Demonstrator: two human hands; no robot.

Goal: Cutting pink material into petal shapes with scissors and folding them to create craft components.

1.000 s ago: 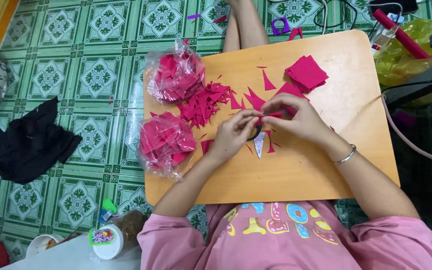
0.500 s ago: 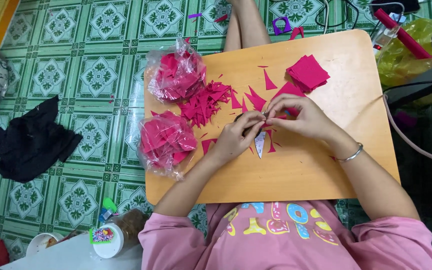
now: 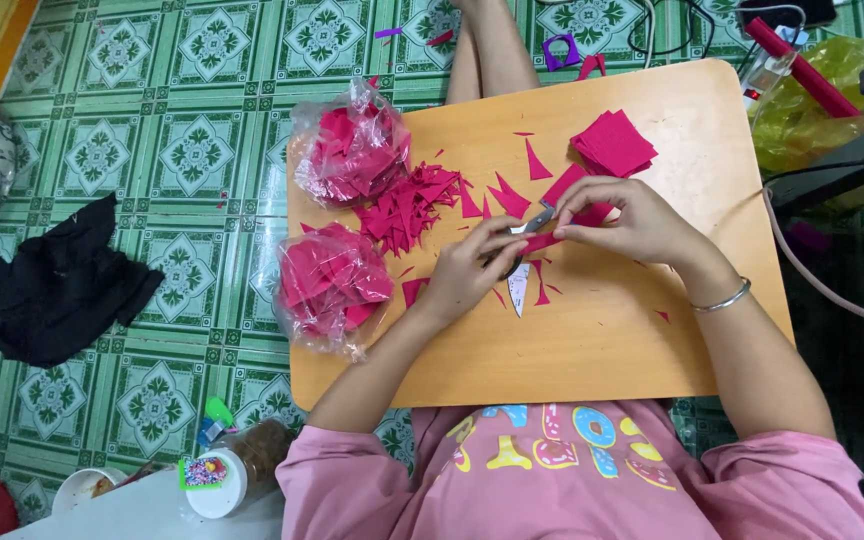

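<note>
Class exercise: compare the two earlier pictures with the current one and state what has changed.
Very little. The left hand and right hand stay together over the scissors and a pink paper piece, fingers shifting only slightly. The pink squares, scrap pile and two bags lie unmoved.

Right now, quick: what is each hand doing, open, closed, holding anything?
Left hand: closed on the scissors, blades at the pink paper piece.
Right hand: fingers pinched shut on the same pink paper piece.
</note>
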